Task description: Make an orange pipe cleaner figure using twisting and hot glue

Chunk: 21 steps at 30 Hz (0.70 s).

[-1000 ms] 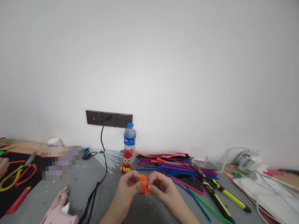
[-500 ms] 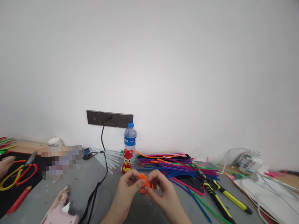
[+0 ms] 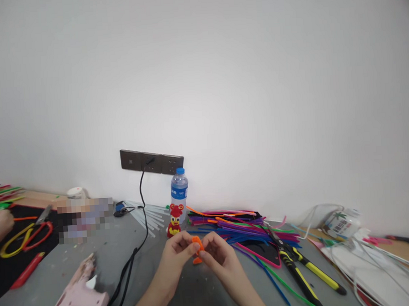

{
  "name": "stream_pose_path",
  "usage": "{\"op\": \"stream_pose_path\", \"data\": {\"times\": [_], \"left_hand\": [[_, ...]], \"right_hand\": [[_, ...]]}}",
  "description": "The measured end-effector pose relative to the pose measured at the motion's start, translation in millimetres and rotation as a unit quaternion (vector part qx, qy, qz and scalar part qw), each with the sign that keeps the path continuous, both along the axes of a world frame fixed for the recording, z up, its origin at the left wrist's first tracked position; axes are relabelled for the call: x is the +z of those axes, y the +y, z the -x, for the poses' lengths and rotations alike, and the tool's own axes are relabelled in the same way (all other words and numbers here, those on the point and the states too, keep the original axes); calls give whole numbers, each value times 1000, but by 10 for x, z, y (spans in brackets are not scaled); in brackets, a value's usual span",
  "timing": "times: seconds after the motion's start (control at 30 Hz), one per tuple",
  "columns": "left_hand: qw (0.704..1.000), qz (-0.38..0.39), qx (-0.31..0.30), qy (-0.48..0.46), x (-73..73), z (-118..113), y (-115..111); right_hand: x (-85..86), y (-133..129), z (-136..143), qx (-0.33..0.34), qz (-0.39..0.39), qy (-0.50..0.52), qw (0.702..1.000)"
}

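Note:
Between my two hands, low in the middle of the head view, is a small orange fuzzy piece (image 3: pixel 197 246). My left hand (image 3: pixel 179 258) pinches it from the left with thumb and fingers. On the other side my right hand (image 3: pixel 220 256) has its thumb and curled fingers on it. Part of the piece is hidden by the fingertips. Just behind my left hand stands a small red and yellow figure (image 3: pixel 174 221) with round eyes, in front of a water bottle (image 3: pixel 179 191) with a blue cap.
Colourful pipe cleaners (image 3: pixel 229 220) and yellow-black cutters (image 3: pixel 297 258) lie right. A pink glue gun (image 3: pixel 80 297) with a black cord lies left, near red-yellow scissors (image 3: pixel 31 237) and a red knife (image 3: pixel 28 271). Another person's hand (image 3: pixel 0 226) is at the far left.
The orange piece has turned slightly between my fingers, and less of its lower part shows. The other person's hand has moved down and left. The view has shifted slightly.

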<state>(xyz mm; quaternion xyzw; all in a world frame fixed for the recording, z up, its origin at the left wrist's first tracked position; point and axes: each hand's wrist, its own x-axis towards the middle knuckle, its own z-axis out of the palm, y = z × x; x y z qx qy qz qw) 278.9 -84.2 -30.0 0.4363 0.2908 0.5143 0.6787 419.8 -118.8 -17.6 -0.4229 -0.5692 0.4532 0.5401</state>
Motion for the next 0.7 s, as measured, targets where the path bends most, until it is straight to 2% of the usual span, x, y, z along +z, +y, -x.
{"op": "stream_pose_path", "data": {"times": [0.17, 0.33, 0.47, 0.57, 0.7], "left_hand": [[999, 36, 28, -27, 72, -10, -17], [998, 43, 14, -41, 29, -32, -23], [999, 17, -10, -25, -17, -29, -17], [999, -26, -29, 7, 7, -3, -3], [997, -60, -22, 53, 52, 53, 38]], "right_hand": [[28, 12, -38, 6, 7, 12, 1000], [-15, 33, -5, -35, -17, -47, 998], [-27, 45, -6, -63, -25, -67, 995], [-16, 49, -34, -63, -34, -61, 996], [18, 41, -67, -65, -49, -81, 993]]}}
